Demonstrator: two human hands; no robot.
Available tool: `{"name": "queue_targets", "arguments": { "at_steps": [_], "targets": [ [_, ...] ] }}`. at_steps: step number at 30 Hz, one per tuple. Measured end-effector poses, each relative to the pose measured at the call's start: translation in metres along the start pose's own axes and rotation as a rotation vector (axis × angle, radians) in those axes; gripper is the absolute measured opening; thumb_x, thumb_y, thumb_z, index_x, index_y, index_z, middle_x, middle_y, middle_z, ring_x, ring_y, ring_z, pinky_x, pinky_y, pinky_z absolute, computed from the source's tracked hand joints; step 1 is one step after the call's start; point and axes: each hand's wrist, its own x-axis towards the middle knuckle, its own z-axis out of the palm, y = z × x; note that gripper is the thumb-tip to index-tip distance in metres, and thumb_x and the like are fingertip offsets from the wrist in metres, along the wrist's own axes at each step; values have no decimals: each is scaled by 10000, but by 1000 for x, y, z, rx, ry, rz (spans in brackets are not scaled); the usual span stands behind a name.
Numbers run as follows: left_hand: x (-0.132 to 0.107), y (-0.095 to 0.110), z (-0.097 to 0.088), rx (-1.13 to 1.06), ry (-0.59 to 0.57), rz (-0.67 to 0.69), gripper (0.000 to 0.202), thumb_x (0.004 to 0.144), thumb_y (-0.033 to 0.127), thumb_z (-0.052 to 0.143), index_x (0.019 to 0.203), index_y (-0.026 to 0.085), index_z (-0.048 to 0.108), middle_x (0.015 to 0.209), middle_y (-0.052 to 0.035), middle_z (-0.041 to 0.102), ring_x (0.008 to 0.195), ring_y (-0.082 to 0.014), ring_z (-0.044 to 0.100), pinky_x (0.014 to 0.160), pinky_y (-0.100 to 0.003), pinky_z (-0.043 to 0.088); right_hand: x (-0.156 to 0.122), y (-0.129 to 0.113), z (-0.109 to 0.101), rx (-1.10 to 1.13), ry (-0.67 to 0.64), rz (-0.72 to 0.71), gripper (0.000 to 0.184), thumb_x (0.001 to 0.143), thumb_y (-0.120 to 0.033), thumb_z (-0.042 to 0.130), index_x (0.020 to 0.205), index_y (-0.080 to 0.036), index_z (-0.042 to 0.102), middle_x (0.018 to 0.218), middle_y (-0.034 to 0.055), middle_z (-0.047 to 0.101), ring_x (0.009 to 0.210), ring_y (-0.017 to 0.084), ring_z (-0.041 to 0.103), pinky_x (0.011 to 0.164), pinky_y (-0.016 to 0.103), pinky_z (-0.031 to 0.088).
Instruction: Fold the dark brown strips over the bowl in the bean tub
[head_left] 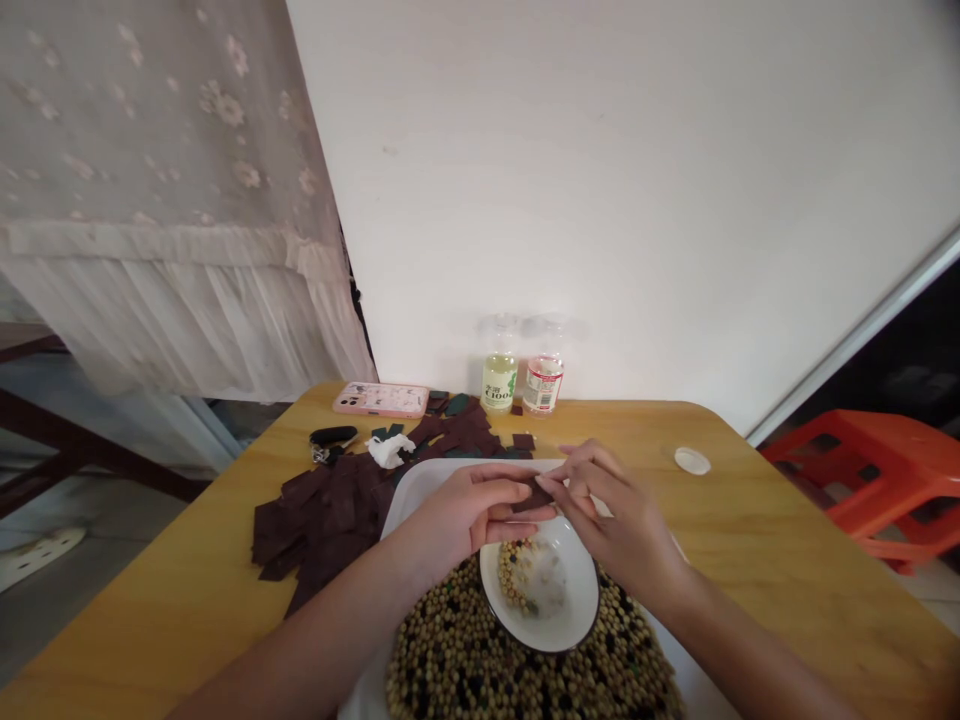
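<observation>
Beans: a mound of mixed pale and dark beans (525, 665) is spread across a white tray (442, 472) at the near edge of the wooden table (750, 540), around a white bowl (589, 590).
Left hand: the left hand (465, 510) is held above the bowl, fingers almost flat and together, their tips against the scrap; a firm hold cannot be confirmed.
Right hand: the right hand (619, 515) is closed to a tight pinch on the scrap's right end.
Brown scrap: a small dark brown scrap (532, 494) is held between both hands over the bowl, its long axis lying roughly crosswise.
Left of tray: a heap of brown scraps (330, 520) is spread towards the far edge, beside a white tissue (388, 450).
Far edge: a pink-cased phone (381, 399) and two plastic bottles (521, 375) are placed there.
</observation>
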Motion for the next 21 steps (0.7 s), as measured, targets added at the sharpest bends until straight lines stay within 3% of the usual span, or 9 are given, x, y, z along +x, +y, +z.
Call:
{"name": "queue_targets", "arguments": {
  "at_steps": [10, 18, 21],
  "targets": [
    [1, -1, -4, 154, 34, 62, 214, 688, 166, 644, 896, 127, 674, 831, -80, 703, 673, -163, 677, 541, -204, 507, -5, 7, -1, -137, -57, -150, 277, 788, -6, 464, 618, -207, 377, 717, -9, 469, 733, 123, 522, 885, 400, 457],
    [-2, 1, -1, 188, 74, 86, 226, 679, 181, 644, 898, 136, 676, 807, -79, 710, 745, -176, 679, 712, -256, 517, -5, 9, 0, -182, -82, -206, 235, 786, -1, 472, 667, -201, 434, 748, 7, 502, 728, 126, 496, 886, 414, 465],
    [-2, 0, -1, 182, 84, 73, 231, 678, 162, 638, 903, 127, 676, 781, -80, 713, 739, -174, 680, 711, -253, 520, -5, 9, 0, -183, -86, -219, 227, 788, -1, 481, 683, -198, 442, 758, 8, 507, 734, 122, 490, 902, 412, 459]
  ]
}}
